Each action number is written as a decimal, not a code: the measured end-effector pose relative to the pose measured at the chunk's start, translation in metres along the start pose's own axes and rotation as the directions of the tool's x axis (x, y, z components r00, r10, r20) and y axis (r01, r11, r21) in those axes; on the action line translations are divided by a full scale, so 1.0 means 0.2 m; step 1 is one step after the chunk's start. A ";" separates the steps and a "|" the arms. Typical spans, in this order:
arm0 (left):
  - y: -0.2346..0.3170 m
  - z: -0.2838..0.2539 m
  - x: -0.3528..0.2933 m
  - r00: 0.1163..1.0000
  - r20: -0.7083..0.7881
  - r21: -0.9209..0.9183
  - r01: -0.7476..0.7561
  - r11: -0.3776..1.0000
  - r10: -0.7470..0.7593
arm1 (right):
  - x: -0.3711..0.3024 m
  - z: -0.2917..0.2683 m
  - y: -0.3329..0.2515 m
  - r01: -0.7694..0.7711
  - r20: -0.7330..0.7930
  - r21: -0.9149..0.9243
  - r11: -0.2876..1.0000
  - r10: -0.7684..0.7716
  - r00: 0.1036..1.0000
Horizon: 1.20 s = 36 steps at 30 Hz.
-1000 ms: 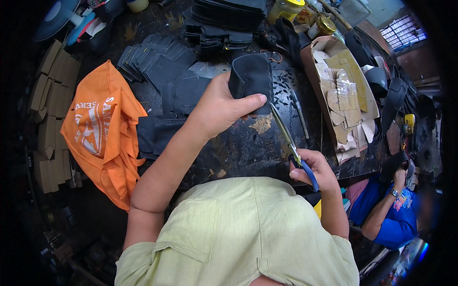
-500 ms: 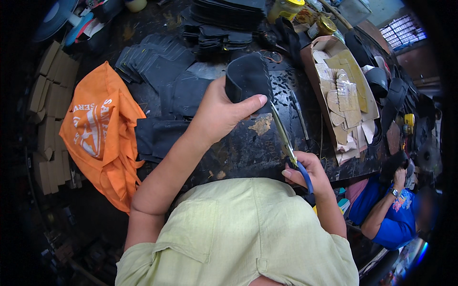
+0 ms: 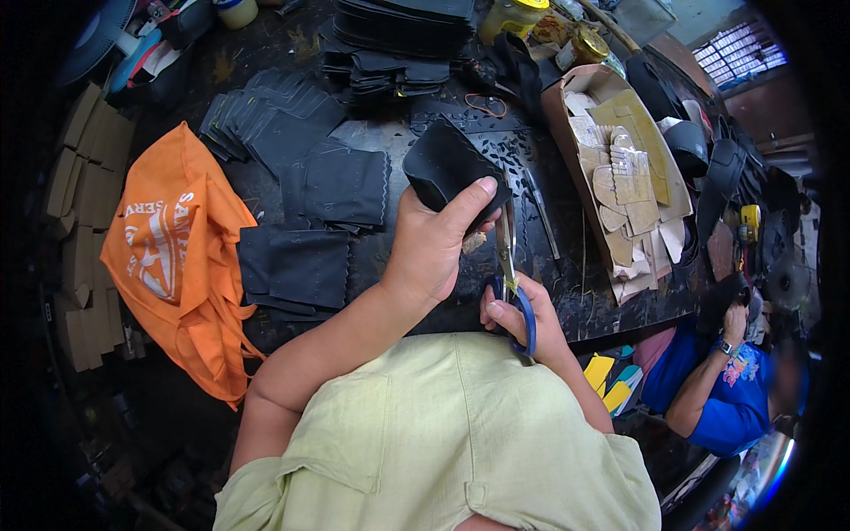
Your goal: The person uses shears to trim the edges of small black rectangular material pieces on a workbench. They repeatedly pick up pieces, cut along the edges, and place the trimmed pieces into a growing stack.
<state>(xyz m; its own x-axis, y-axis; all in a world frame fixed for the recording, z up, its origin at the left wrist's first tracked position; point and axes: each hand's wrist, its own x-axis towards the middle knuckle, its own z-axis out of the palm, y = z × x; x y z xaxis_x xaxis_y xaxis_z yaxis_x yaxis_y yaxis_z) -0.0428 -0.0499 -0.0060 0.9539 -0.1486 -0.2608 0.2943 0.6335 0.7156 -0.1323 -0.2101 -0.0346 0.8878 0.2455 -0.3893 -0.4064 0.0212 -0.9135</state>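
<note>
My left hand (image 3: 436, 232) grips a curled black leather-like piece (image 3: 453, 159), its thumb pressed on the near edge. My right hand (image 3: 529, 310) is closed on the blue handles of a pair of scissors (image 3: 506, 243). The blades point away from me and reach the right edge of the held piece; their tips are partly hidden by it. Beyond lie small dark scraps (image 3: 524, 152) on a lighter patch of the table. Left of my left hand rest black pieces with zigzag edges (image 3: 348, 188) and another small pile of them (image 3: 294, 268).
An orange cloth bag (image 3: 190, 274) hangs over the table's left edge. Fanned black pieces (image 3: 270, 119) and a tall black stack (image 3: 403, 35) stand at the back. To the right is a cardboard box (image 3: 575, 168) of brown templates. A co-worker in blue (image 3: 722, 389) sits at right.
My left hand has come nearer and right, tilting the black piece. The scissors have shifted left and turned more upright, with their handles now spread. The whole view has shifted slightly.
</note>
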 end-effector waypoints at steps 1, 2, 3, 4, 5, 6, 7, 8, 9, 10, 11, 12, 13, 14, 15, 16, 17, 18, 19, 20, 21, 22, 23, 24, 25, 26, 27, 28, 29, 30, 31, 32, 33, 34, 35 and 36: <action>0.00 0.00 0.00 1.000 -0.005 0.001 0.000 1.000 0.000 | 0.00 0.00 0.00 -0.001 -0.008 -0.013 1.000 0.001 1.000; -0.01 0.00 0.00 1.000 0.002 0.001 -0.003 1.000 0.003 | 0.00 -0.01 0.01 -0.003 -0.020 -0.034 0.999 0.002 1.000; -0.01 0.00 0.01 1.000 0.010 0.002 -0.005 1.000 0.005 | 0.00 -0.01 0.01 0.004 -0.029 -0.037 0.999 -0.006 1.000; -0.01 0.00 0.01 1.000 0.016 0.002 -0.008 1.000 0.008 | 0.00 -0.01 0.01 0.009 -0.040 -0.048 0.999 -0.011 0.999; -0.02 -0.01 0.01 1.000 0.021 0.007 -0.003 1.000 0.003 | 0.00 -0.02 0.02 0.001 -0.063 -0.083 0.997 -0.006 0.998; -0.02 -0.01 0.01 1.000 0.026 0.013 0.000 1.000 -0.001 | 0.00 -0.02 0.02 0.011 -0.068 -0.084 0.996 -0.017 0.998; -0.02 -0.01 0.01 1.000 0.022 0.022 0.014 1.000 -0.014 | -0.01 -0.02 0.03 0.008 -0.084 -0.108 0.994 -0.017 0.996; -0.02 -0.01 0.01 0.999 0.027 0.017 0.016 1.000 -0.017 | -0.01 -0.02 0.03 -0.017 -0.115 -0.161 0.987 -0.002 0.993; -0.01 -0.01 0.02 0.999 0.023 0.017 0.029 0.999 -0.029 | -0.02 -0.02 0.03 0.012 -0.112 -0.131 0.991 -0.026 0.993; -0.01 -0.02 0.02 0.999 0.019 0.018 0.042 0.999 -0.042 | -0.02 -0.02 0.03 0.019 -0.124 -0.129 0.992 -0.035 0.992; 0.00 -0.03 0.03 0.999 0.022 0.048 0.036 0.998 -0.037 | -0.03 -0.03 0.02 0.003 -0.148 -0.148 0.989 -0.026 0.989; 0.02 -0.04 0.04 0.999 0.026 0.078 0.030 0.996 -0.033 | -0.04 -0.04 0.01 0.000 -0.111 -0.087 0.996 -0.009 0.994; 0.04 -0.06 0.05 0.999 0.031 0.101 0.027 0.995 -0.030 | -0.05 -0.06 0.00 -0.029 -0.086 -0.049 0.998 0.024 0.996; 0.06 -0.07 0.06 0.998 0.058 0.154 0.005 0.988 -0.014 | -0.06 -0.08 -0.01 -0.062 -0.063 -0.018 0.998 0.061 0.996; 0.08 -0.08 0.07 0.996 0.087 0.198 -0.015 0.980 -0.003 | -0.07 -0.10 -0.02 -0.064 -0.008 0.030 0.997 0.065 0.998; 0.09 -0.09 0.08 0.993 0.115 0.239 -0.032 0.971 0.005 | -0.08 -0.11 -0.04 -0.055 0.034 0.037 0.998 0.054 0.998; 0.10 -0.10 0.09 0.996 0.091 0.294 -0.041 0.955 0.015 | -0.08 -0.13 -0.05 -0.049 0.073 0.038 0.998 0.047 0.996; 0.11 -0.10 0.09 0.993 0.113 0.315 -0.063 0.947 0.029 | -0.09 -0.15 -0.06 -0.035 0.113 0.041 0.999 0.030 0.993; 0.12 -0.10 0.10 0.991 0.127 0.342 -0.075 0.937 0.033 | -0.10 -0.16 -0.07 -0.045 0.132 0.009 0.999 0.043 0.990; 0.13 -0.10 0.10 0.988 0.146 0.368 -0.093 0.925 0.041 | -0.10 -0.18 -0.07 -0.050 0.135 -0.016 0.999 0.051 0.990; 0.14 -0.11 0.09 0.989 0.146 0.406 -0.086 0.910 0.028 | -0.10 -0.19 -0.08 -0.054 0.136 -0.042 0.998 0.059 0.989; 0.15 -0.11 0.09 0.989 0.150 0.442 -0.083 0.893 0.018 | -0.11 -0.20 -0.08 -0.059 0.138 -0.069 0.996 0.068 0.988; 0.16 -0.11 0.09 0.988 0.153 0.477 -0.081 0.875 0.008 | -0.11 -0.20 -0.09 -0.069 0.127 -0.078 0.995 0.079 0.989; 0.17 -0.12 0.09 0.986 0.165 0.486 -0.082 0.870 0.001 | -0.11 -0.21 -0.09 -0.071 0.124 -0.085 0.994 0.082 0.989; 0.18 -0.12 0.10 0.984 0.177 0.494 -0.083 0.865 -0.007 | -0.11 -0.21 -0.09 -0.073 0.121 -0.092 0.993 0.084 0.989; 0.18 -0.12 0.10 0.982 0.188 0.502 -0.084 0.860 -0.014 | -0.11 -0.22 -0.09 -0.075 0.118 -0.099 0.992 0.087 0.989; 0.18 -0.12 0.10 0.980 0.201 0.501 -0.105 0.859 0.003 | -0.11 -0.22 -0.09 -0.073 0.115 -0.113 0.991 0.086 0.990; 0.18 -0.12 0.10 0.977 0.214 0.499 -0.126 0.857 0.020 | -0.12 -0.22 -0.09 -0.070 0.113 -0.126 0.990 0.085 0.990; 0.18 -0.11 0.10 0.973 0.227 0.498 -0.148 0.855 0.036 | -0.12 -0.23 -0.09 -0.068 0.110 -0.139 0.988 0.083 0.990; 0.19 -0.11 0.10 0.973 0.230 0.500 -0.136 0.855 0.020 | -0.12 -0.23 -0.10 -0.056 0.106 -0.158 0.986 0.073 0.992; 0.20 -0.11 0.10 0.972 0.233 0.502 -0.124 0.856 0.004 | -0.12 -0.23 -0.10 -0.044 0.102 -0.178 0.983 0.063 0.993; 0.20 -0.11 0.10 0.973 0.231 0.508 -0.107 0.855 -0.016 | -0.12 -0.23 -0.10 -0.032 0.100 -0.201 0.979 0.053 0.994; 0.20 -0.11 0.09 0.974 0.226 0.522 -0.111 0.846 -0.012 | -0.12 -0.23 -0.10 -0.023 0.089 -0.229 0.973 0.044 0.995; 0.21 -0.11 0.09 0.976 0.216 0.539 -0.111 0.835 -0.010 | -0.12 -0.23 -0.10 -0.013 0.080 -0.262 0.965 0.035 0.996; 0.21 -0.10 0.09 0.979 0.206 0.556 -0.110 0.824 -0.008 | -0.12 -0.23 -0.10 -0.004 0.072 -0.294 0.956 0.026 0.997; 0.21 -0.10 0.09 0.977 0.213 0.553 -0.120 0.825 0.000 | -0.12 -0.23 -0.10 -0.020 0.059 -0.266 0.964 0.037 0.998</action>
<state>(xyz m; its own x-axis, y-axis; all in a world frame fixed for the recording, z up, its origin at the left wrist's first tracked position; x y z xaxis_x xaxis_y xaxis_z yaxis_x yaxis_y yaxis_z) -0.0151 -0.0105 0.0066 0.9446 -0.3069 -0.1168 0.1603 0.1206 0.9797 -0.1350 -0.2606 -0.0127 0.8579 0.3030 -0.4149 -0.3518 -0.2421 -0.9042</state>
